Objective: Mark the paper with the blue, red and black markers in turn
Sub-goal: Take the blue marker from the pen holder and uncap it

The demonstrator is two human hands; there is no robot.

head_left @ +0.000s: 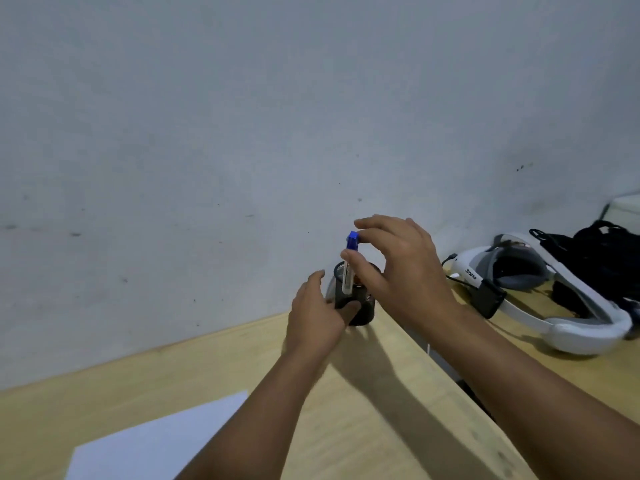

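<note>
A black mesh pen holder (363,308) stands on the wooden table by the wall. My left hand (317,315) wraps around its left side. My right hand (398,268) pinches the blue marker (349,268), white-bodied with a blue cap, which stands upright with its lower end inside the holder. Something reddish-brown shows in the holder behind the marker. The white paper (156,441) lies flat at the lower left of the table.
The wooden table (363,427) ends at a grey wall (242,133). On a second table surface to the right lie a white headset with a black strap box (540,296) and a black bag (606,258). A gap runs between the two surfaces.
</note>
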